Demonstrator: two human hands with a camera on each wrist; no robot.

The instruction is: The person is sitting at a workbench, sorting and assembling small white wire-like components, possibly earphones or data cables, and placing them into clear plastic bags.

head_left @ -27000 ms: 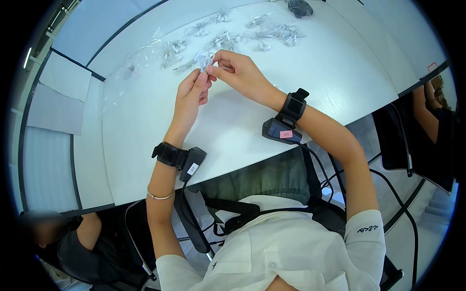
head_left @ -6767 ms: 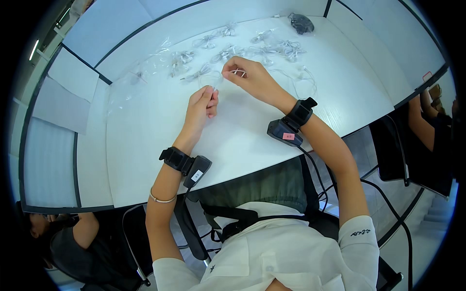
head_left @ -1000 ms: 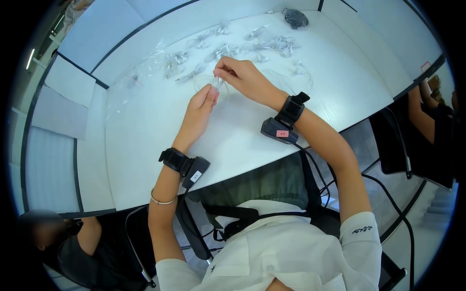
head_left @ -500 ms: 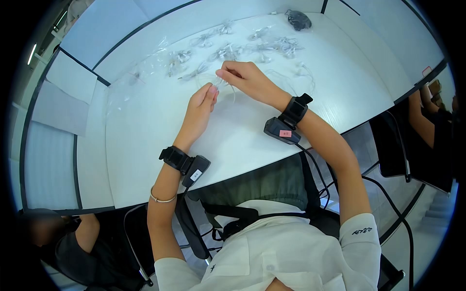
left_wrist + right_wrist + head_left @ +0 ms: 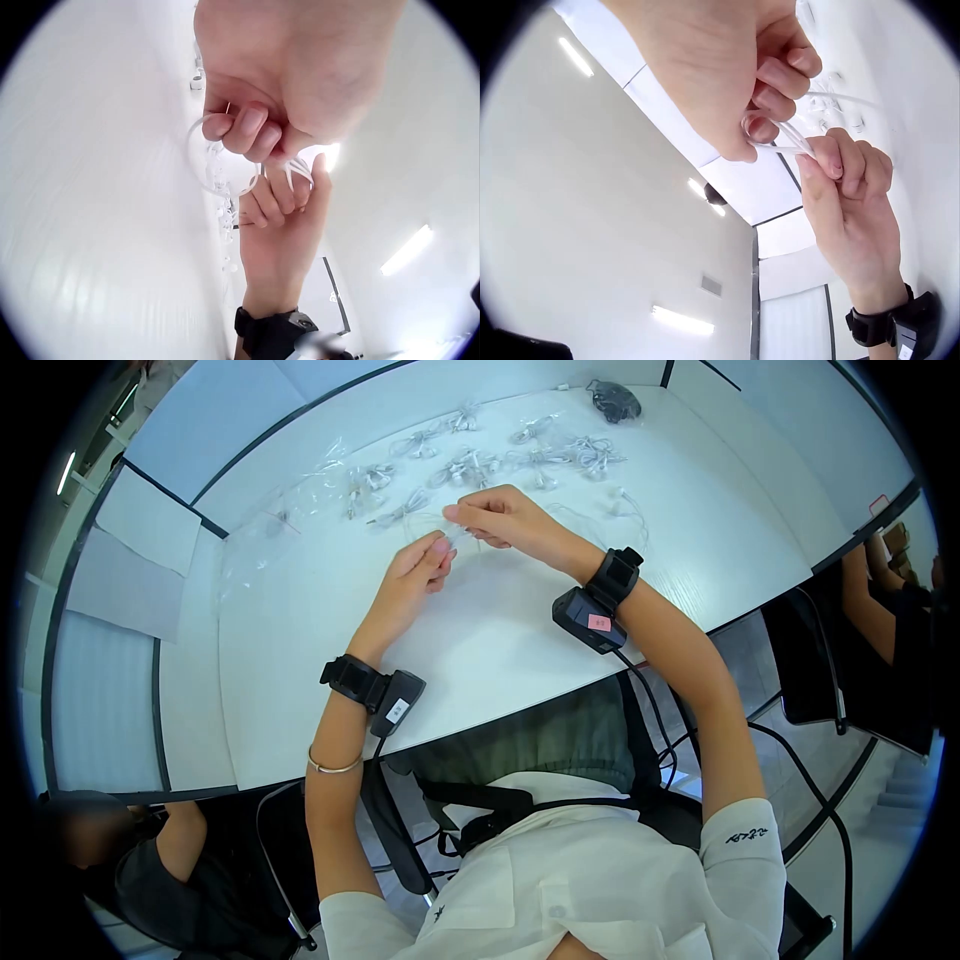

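A thin white cable [image 5: 791,136] is gathered in small loops between the two hands. My left hand [image 5: 415,568] pinches these loops between thumb and forefinger, its other fingers curled in. From the right, my right hand [image 5: 512,525] grips the other end of the loops, with strands running in between its thumb and fingers in the right wrist view. One wider loop of the cable [image 5: 196,169] hangs out beside the left hand's fingers. Both hands are near each other over the white table [image 5: 480,640].
Several bundled white cables [image 5: 468,467] lie across the back of the table. Loose white cable [image 5: 640,520] trails right of the hands. Clear plastic bags [image 5: 290,495] lie at the left, and a dark bundle [image 5: 615,402] sits at the back right. Panels surround the table.
Since half a second ago the right wrist has turned slightly and its fingers have shifted on the loops. The strand hanging below the hands no longer shows there. Earlier, the hands were farther apart.
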